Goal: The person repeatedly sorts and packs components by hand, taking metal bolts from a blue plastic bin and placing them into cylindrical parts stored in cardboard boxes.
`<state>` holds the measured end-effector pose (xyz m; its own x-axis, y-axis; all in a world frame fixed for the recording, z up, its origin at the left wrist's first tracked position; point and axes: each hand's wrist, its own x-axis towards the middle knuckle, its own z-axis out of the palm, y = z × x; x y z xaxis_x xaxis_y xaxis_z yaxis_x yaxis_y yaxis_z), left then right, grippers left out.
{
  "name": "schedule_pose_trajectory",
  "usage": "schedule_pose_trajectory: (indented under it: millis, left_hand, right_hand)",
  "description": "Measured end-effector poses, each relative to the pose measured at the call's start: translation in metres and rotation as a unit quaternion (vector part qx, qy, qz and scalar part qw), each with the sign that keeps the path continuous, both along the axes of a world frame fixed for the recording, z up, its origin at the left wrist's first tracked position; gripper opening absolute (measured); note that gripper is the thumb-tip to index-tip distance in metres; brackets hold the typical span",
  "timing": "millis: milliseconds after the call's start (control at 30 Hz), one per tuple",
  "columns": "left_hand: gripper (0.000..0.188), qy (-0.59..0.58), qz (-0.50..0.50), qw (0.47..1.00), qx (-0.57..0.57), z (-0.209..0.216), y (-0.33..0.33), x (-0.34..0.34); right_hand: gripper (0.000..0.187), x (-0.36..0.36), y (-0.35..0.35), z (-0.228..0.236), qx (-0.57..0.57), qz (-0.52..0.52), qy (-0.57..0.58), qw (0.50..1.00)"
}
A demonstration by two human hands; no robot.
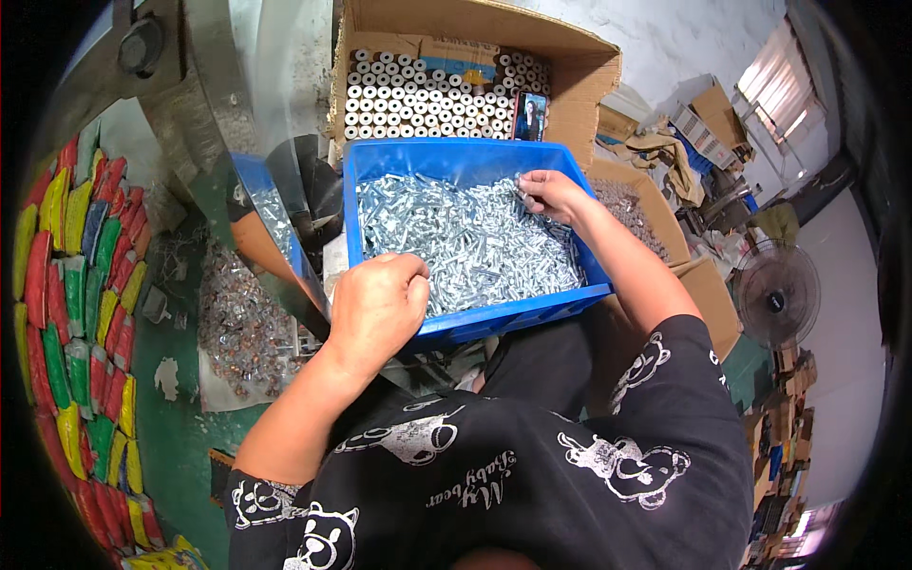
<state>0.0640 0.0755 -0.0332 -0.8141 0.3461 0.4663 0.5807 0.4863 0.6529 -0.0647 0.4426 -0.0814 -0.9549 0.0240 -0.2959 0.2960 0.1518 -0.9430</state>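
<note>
A blue plastic bin full of small silvery metal pins stands in front of me, slightly tilted. At its near left rim is my left hand, its back turned up and its fingers curled; whatever they hold is hidden beneath. Over the far right part of the pins, my right hand has thumb and fingers pinched together, with a small silvery piece at the tips. The pieces are too small to tell whether they are threaded.
Behind the bin, an open cardboard box holds rows of white round pieces and a phone. Dark metal machine parts rise at left. Colourful filled bags line the left side. A fan stands at right.
</note>
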Motion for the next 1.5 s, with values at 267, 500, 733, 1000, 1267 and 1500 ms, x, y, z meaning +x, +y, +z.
schedule_pose_trajectory:
  millis: [267,500,733,1000,1267,1500]
  left_hand:
    - [0.013,0.009,0.012,1.000,-0.026,-0.002,0.000,-0.001]
    - [0.013,0.013,0.013,1.000,-0.023,0.000,0.002,0.001]
    - [0.015,-0.002,0.012,0.999,-0.037,0.002,0.002,0.000]
    - [0.014,-0.001,0.017,0.999,-0.033,0.002,0.001,-0.001]
    - [0.014,0.015,0.014,0.998,-0.062,-0.002,0.002,-0.001]
    - [0.012,0.010,0.010,0.998,-0.055,-0.005,0.007,-0.003]
  right_hand:
    - [0.021,-0.048,-0.097,0.015,0.615,0.235,0.176,0.731]
    - [0.023,-0.042,-0.116,0.006,0.668,0.221,0.097,0.704]
    - [0.024,-0.030,-0.130,0.015,0.677,0.215,0.061,0.701]
    - [0.017,-0.028,-0.100,0.042,0.449,0.196,0.141,0.860]
    - [0.015,-0.045,-0.241,0.092,0.051,0.216,0.114,0.968]
    - [0.031,-0.033,-0.192,0.083,-0.034,0.190,0.207,0.959]
